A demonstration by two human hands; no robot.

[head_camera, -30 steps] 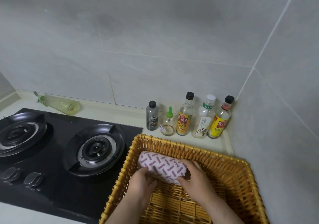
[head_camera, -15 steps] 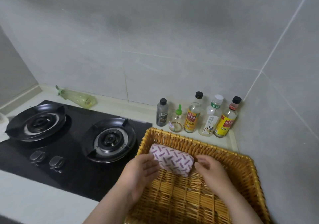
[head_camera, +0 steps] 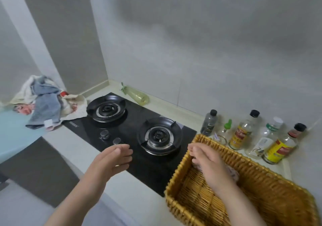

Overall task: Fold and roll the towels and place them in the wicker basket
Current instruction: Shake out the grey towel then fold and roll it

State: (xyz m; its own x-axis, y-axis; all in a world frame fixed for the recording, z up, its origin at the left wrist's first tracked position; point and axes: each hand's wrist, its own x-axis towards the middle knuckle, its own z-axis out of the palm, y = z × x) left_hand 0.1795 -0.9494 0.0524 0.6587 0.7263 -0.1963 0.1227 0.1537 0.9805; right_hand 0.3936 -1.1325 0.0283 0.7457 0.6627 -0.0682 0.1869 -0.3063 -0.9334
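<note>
The rolled towel (head_camera: 232, 172) lies in the wicker basket (head_camera: 176, 182) near its far wall, mostly hidden under the right hand (head_camera: 207, 161), whose grip is loose and pinches nothing, while the left hand (head_camera: 111, 159) hovers, grip spread, over the stove (head_camera: 132, 131), and unfolded towels (head_camera: 43, 102) lie heaped on the counter (head_camera: 78, 147).

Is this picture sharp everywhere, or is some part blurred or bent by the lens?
Head view: motion blur smears the bottle labels, the left hand and the right hand; head view: the wide lens tilts the wall corner; head view: light is soft, with only faint reflections on the black stove.
</note>
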